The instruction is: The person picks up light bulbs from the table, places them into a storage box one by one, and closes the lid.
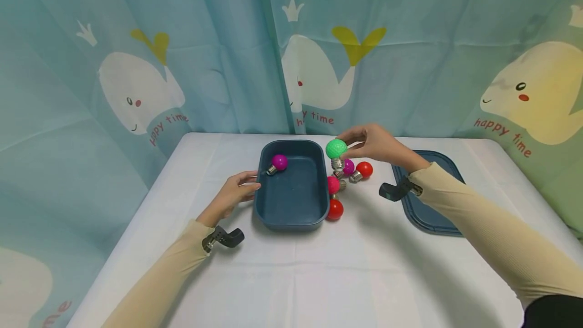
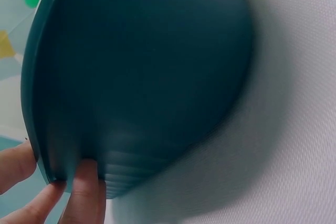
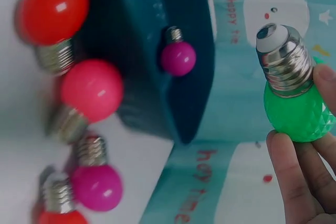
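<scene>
My right hand (image 1: 371, 143) pinches a green light bulb (image 1: 336, 149) by its faceted globe, beside the upper right rim of a dark blue bin (image 1: 291, 209). In the right wrist view the bulb's silver screw base (image 3: 289, 69) points up and away from the fingers. My left hand (image 1: 234, 194) touches the bin's left side. Its fingertips (image 2: 86, 177) rest against the outer wall and rim in the left wrist view. One purple bulb (image 1: 279, 162) lies inside the bin, near its left wall.
Right of the bin lie a pink bulb (image 1: 333, 185), a red bulb (image 1: 334, 210), another purple bulb (image 1: 348, 167) and another red bulb (image 1: 365, 169). A dark blue lid (image 1: 428, 211) lies under the right forearm. A whale-print curtain (image 1: 227, 65) hangs behind the white table (image 1: 291, 282).
</scene>
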{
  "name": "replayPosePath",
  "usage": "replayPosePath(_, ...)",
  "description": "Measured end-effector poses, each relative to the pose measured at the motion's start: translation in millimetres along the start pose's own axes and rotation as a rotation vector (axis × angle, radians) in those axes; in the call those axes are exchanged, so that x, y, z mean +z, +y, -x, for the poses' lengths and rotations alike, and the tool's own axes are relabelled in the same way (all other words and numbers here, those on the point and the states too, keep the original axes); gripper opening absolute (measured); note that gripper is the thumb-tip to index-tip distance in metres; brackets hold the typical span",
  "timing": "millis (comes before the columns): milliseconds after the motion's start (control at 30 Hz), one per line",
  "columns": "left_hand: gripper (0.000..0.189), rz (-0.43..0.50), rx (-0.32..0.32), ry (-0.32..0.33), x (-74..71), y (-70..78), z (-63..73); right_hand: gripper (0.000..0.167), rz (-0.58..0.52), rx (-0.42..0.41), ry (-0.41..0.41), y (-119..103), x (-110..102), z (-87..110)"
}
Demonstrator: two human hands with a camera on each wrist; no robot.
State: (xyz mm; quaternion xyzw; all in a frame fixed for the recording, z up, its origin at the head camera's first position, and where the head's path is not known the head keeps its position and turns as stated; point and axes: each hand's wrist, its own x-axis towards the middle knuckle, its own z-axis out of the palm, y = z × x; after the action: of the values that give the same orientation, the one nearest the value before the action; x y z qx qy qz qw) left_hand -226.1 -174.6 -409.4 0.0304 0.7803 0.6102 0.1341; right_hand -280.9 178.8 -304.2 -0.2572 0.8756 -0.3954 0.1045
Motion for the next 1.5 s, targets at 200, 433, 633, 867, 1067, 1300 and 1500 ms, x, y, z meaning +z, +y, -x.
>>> replayPosePath(200,0.05,-0.003,0.0,0.0,-0.3,-0.2,0.6,0.043,-0.013,-0.079,-0.031,-19,11,-20.0)
replayPosePath(433,0.051,-0.005,0.001,0.005,0.0,-1.7,0.4,0.043,-0.051,-0.135,-0.072,-38,28,-37.3)
replayPosePath(633,0.05,-0.002,-0.012,0.014,0.6,-1.2,0.4,0.044,-0.058,-0.156,-0.096,-45,45,-53.7)
replayPosePath(867,0.051,0.007,-0.02,0.016,1.0,0.1,0.8,0.043,-0.09,-0.169,-0.134,-42,65,-71.9)
replayPosePath(1067,0.05,0.015,-0.01,0.014,0.2,-0.7,0.0,0.042,-0.105,-0.165,-0.168,-31,84,-86.7)
replayPosePath(1300,0.051,0.009,-0.021,0.015,0.2,-0.5,0.2,0.038,-0.033,-0.218,-0.187,-26,105,-97.7)
replayPosePath(1500,0.052,0.016,-0.029,0.017,-0.1,-0.4,-0.5,0.036,0.033,-0.218,-0.204,-22,119,-105.3)
